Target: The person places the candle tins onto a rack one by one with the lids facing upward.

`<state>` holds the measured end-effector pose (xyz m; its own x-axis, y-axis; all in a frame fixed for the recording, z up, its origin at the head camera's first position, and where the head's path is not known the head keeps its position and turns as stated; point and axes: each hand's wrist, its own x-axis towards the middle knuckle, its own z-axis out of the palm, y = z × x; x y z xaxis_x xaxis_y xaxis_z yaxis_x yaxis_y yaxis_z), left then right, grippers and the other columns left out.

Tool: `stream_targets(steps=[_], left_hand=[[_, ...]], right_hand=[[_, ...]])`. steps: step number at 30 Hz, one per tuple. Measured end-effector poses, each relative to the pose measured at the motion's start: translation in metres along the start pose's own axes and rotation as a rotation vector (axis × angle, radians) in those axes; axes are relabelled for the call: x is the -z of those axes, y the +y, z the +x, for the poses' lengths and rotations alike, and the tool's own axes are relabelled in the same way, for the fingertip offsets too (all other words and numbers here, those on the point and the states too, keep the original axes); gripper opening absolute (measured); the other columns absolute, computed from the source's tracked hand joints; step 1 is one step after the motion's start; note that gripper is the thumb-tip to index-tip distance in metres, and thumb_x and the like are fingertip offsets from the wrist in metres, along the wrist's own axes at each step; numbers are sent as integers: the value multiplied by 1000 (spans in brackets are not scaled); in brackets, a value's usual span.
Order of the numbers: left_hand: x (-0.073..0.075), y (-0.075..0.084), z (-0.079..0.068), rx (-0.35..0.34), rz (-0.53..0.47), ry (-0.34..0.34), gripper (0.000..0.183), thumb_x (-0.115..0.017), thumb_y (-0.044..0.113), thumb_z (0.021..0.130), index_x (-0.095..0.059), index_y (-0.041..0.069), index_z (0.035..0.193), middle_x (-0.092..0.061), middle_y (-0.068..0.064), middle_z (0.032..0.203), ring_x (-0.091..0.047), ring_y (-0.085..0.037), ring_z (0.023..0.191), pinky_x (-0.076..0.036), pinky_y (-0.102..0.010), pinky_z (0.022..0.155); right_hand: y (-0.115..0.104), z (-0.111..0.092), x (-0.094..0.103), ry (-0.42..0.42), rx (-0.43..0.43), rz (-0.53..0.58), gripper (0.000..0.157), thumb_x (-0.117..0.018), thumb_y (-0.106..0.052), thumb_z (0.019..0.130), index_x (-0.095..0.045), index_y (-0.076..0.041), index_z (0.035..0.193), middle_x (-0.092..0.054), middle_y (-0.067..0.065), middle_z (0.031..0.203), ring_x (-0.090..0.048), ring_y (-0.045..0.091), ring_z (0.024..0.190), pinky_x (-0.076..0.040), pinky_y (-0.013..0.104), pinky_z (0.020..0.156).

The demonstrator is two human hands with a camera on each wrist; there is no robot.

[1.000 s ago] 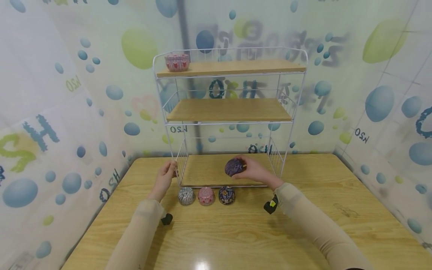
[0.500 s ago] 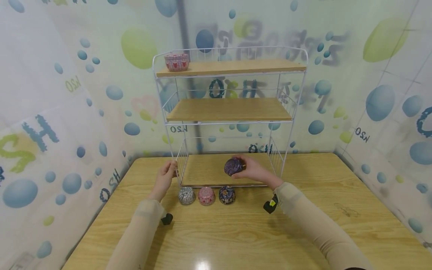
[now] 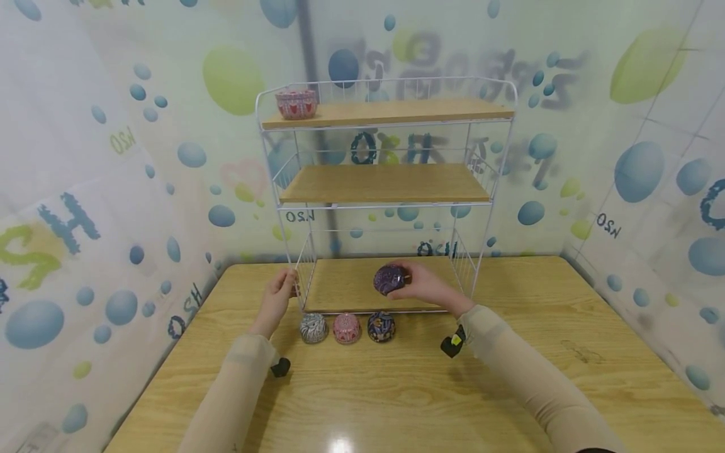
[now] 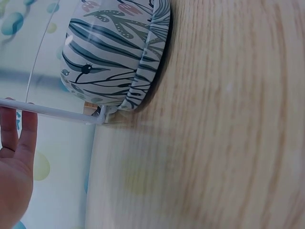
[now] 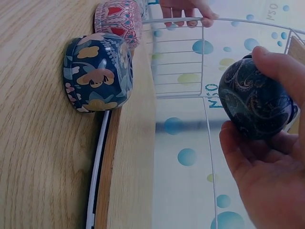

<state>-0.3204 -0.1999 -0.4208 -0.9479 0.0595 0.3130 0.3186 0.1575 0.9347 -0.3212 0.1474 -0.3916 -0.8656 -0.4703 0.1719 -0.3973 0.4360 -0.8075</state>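
My right hand (image 3: 421,283) grips a round dark purple patterned tin (image 3: 389,280) between thumb and fingers, held up over the rack's bottom shelf. In the right wrist view the tin (image 5: 257,98) shows a swirling paisley print. My left hand (image 3: 277,290) holds the left front post of the white wire rack (image 3: 285,242); its fingers (image 4: 26,136) lie against the post in the left wrist view. Before the bottom shelf stand a black-and-white leaf-print tin (image 3: 313,328), a pink tin (image 3: 347,328) and a navy floral tin (image 3: 381,327), wide rims down, in a row.
A pink heart-patterned tin (image 3: 297,105) sits at the left end of the top shelf (image 3: 396,112). Below it are the middle shelf (image 3: 385,182) and bottom shelf (image 3: 345,283), all wooden. The rack stands on a wooden table (image 3: 362,396) against a printed wall covering.
My right hand has shifted the dark purple tin slightly left and turned it a little. My left hand stays at the post, and the row of tins has not moved.
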Motion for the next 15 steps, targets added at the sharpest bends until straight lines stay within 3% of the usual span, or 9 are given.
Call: stream_targets(steps=[7,15], left_hand=[[0,1,0,1,12,3,26,-41,23,106,-52,2,96,-50,-29,94,-58,-12,75,-52,-49,85],[0,1,0,19,12,6,29,-41,22,106,-52,-4,98,-50,-30,96,-57,-12,76,-51,-48,86]], right_hand=[[-3,0,2,5,-4,7,76,-82,-20,77,-44,5,138,-57,20,124,-57,31,110,-51,41,90],[-5,-1,4,2,-31,12,78,-82,-22,77,-43,5,139,-57,20,123,-58,31,107,-52,39,86]])
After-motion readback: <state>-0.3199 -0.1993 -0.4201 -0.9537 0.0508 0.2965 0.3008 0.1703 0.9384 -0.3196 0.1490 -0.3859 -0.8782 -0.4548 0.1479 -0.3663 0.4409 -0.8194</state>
